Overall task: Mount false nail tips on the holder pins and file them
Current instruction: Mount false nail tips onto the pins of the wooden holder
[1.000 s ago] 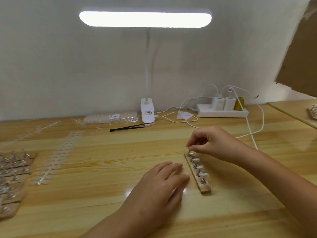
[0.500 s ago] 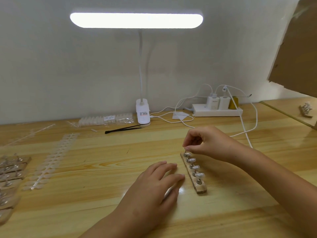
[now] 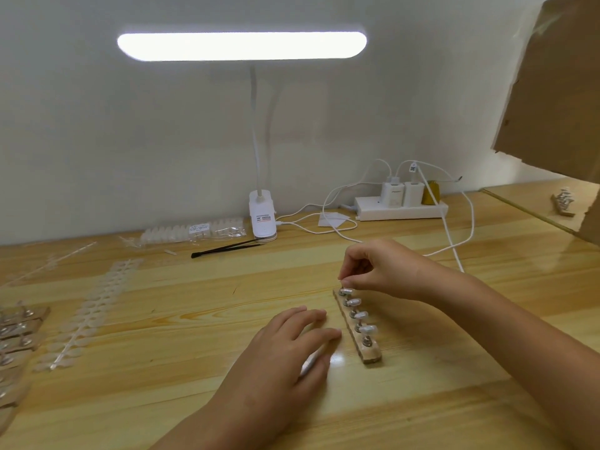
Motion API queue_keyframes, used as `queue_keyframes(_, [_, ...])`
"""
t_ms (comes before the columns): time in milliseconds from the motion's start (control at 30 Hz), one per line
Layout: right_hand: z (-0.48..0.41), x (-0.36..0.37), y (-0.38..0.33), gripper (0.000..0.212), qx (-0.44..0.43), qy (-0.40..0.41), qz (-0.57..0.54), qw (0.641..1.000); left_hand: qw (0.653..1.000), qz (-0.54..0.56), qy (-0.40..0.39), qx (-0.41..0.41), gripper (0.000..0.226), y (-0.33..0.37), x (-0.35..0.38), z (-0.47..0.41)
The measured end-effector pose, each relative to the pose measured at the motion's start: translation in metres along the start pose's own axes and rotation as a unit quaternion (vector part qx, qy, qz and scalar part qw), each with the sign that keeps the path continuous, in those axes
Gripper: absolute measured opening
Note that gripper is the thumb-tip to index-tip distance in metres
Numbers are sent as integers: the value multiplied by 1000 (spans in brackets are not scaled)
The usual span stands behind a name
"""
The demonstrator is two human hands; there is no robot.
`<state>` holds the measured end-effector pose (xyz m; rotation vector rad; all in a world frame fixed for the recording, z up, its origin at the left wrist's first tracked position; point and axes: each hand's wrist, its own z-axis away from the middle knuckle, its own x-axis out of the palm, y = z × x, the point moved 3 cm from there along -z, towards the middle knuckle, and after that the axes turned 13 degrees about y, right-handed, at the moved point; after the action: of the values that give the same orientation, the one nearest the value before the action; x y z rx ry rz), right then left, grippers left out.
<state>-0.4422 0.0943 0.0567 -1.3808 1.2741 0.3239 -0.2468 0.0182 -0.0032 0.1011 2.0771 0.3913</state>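
A clear bag (image 3: 227,227) at the counter's (image 3: 162,319) back edge holds rows of pale nail tips (image 3: 168,233). Mid-counter lies the wooden holder (image 3: 370,354). It carries four tips in a row, and its nearest pin (image 3: 367,343) is bare. The right hand (image 3: 386,271) seems to pinch the farthest nail tip (image 3: 346,291), as it did a second ago. The left hand (image 3: 285,349) still rests flat, fingers straight, just beside the holder. A pale streak under them is too hidden to name. More holders (image 3: 19,332) are cut off at the left edge.
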Motion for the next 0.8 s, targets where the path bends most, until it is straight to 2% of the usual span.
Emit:
queue_keyframes(133, [9, -2, -1, 8, 11, 2, -4, 1000, 997, 62, -4, -52, 23, -3, -3, -13])
queue_keyframes(267, [25, -31, -4, 40, 39, -3, 14, 999, 988, 98, 13, -115, 25, -9, 2, -43])
queue_keyframes(367, [54, -75, -7, 48, 54, 7, 31, 998, 984, 116, 24, -136, 24, -10, 7, -66])
queue_keyframes(500, [122, -147, 4, 34, 105, -21, 92, 990, 969, 183, 14, -164, 26, -17, 17, -79])
queue_keyframes(567, [160, -187, 26, 25, 172, 32, 115, 978, 963, 200, 10, -179, 31, -25, 22, -81])
queue_keyframes(633, [201, -221, 58, 14, 256, 112, 110, 954, 959, 205, 10, -195, 27, -31, 25, -81])
queue_keyframes(733, [261, -239, 105, 10, 350, 143, 145, 914, 959, 188, -1, -211, 24, -38, 29, -77])
queue_keyframes(800, [287, -223, 121, 14, 355, 113, 160, 914, 958, 183, -2, -220, 24, -47, 35, -77])
